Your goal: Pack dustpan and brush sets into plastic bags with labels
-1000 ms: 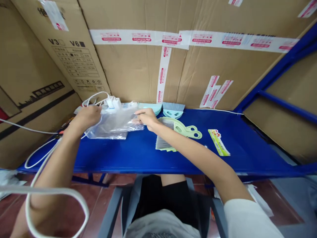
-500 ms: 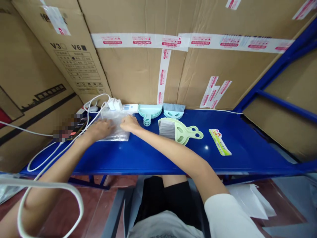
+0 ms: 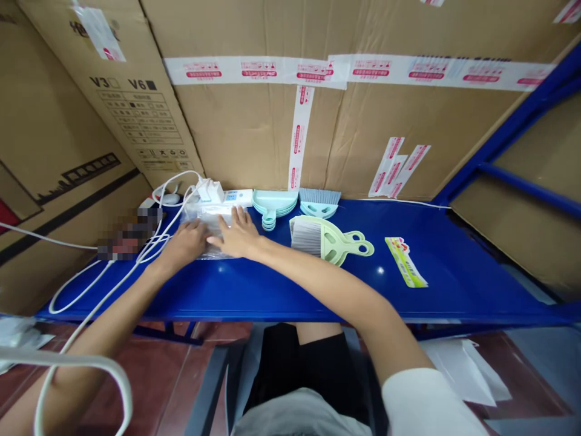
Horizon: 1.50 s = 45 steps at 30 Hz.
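Clear plastic bags (image 3: 212, 212) lie flat at the back left of the blue table (image 3: 272, 290). My right hand (image 3: 238, 233) rests on them with its fingers spread. Close beside it, my left hand (image 3: 188, 239) lies on the left part of the bags, its fingers stretched forward. Just right of my right hand are stacked light-blue dustpans (image 3: 275, 203) and a light-blue brush (image 3: 319, 203). A pale green dustpan with a grey-bristled brush (image 3: 333, 239) lies nearer the middle.
A white power strip (image 3: 238, 197) with a plugged-in adapter (image 3: 211, 191) sits behind the bags. White cables (image 3: 113, 293) run along the left. A printed card (image 3: 406, 261) lies at the right. Cardboard walls (image 3: 254, 133) stand behind the table.
My right hand has opened from a closed grip and now lies spread on the bags. My left hand has shifted slightly to the right.
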Each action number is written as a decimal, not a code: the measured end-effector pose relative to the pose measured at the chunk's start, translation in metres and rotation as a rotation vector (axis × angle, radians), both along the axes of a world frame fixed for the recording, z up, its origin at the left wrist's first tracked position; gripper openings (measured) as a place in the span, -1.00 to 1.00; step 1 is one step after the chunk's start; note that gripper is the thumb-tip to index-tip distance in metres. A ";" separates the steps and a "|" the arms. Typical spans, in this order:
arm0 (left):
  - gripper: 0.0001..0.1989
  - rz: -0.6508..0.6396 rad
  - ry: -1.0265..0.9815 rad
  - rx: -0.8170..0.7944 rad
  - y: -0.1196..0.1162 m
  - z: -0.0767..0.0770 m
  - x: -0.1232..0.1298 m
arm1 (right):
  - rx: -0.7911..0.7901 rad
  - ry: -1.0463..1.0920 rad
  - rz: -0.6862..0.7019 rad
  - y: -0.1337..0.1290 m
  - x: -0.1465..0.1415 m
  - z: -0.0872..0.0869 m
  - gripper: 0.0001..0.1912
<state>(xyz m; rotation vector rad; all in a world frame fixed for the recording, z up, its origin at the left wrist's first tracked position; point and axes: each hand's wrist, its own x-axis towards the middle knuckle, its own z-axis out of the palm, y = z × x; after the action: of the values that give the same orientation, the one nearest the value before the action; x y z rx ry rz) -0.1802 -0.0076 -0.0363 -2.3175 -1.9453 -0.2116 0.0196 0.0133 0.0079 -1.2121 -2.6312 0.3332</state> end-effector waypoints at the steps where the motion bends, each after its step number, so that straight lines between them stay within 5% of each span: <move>1: -0.65 0.030 0.015 0.050 -0.002 0.007 0.003 | 0.069 0.033 0.031 -0.002 0.021 0.017 -0.36; 4: -0.61 0.108 0.095 0.168 -0.007 0.031 0.016 | 0.095 0.036 0.182 -0.016 0.119 0.067 -0.67; 7: -0.61 0.083 0.051 0.198 -0.004 0.049 0.040 | 0.081 -0.036 0.225 -0.034 0.233 0.092 -0.79; 9: -0.64 -0.092 -0.087 0.220 0.005 0.054 0.064 | 0.057 -0.091 0.183 -0.043 0.291 0.087 -0.79; 12: -0.66 -0.360 -0.224 0.251 0.024 0.054 0.108 | 0.027 -0.155 0.140 -0.047 0.330 0.057 -0.80; 16: -0.67 -0.480 -0.316 0.342 0.039 0.049 0.157 | 0.094 -0.144 0.182 -0.039 0.330 0.019 -0.93; 21: -0.72 -0.553 -0.493 0.561 0.036 0.033 0.172 | 0.242 -0.096 0.201 -0.030 0.332 0.001 -0.95; 24: -0.77 -0.568 -0.535 0.618 0.033 0.021 0.167 | 0.273 -0.043 0.171 -0.033 0.336 0.002 -0.93; 27: -0.79 -0.554 -0.567 0.604 0.032 0.014 0.165 | 0.343 -0.045 0.169 -0.037 0.332 0.010 -0.68; 31: -0.78 -0.503 -0.623 0.589 0.032 0.011 0.163 | 0.320 -0.171 0.345 -0.033 0.318 0.022 -0.48; 35: -0.76 -0.438 -0.632 0.619 0.034 0.010 0.160 | 0.297 -0.306 0.448 -0.022 0.307 0.024 -0.47; 45: -0.73 -0.379 -0.683 0.664 0.036 0.008 0.159 | 0.388 -0.369 0.437 -0.019 0.305 0.015 -0.56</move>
<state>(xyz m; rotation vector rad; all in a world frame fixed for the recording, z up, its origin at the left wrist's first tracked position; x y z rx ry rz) -0.0209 0.0284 -0.0286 -2.2327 -1.2507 -1.5767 0.3243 -0.0057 0.0227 -0.6148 -3.0635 -0.3598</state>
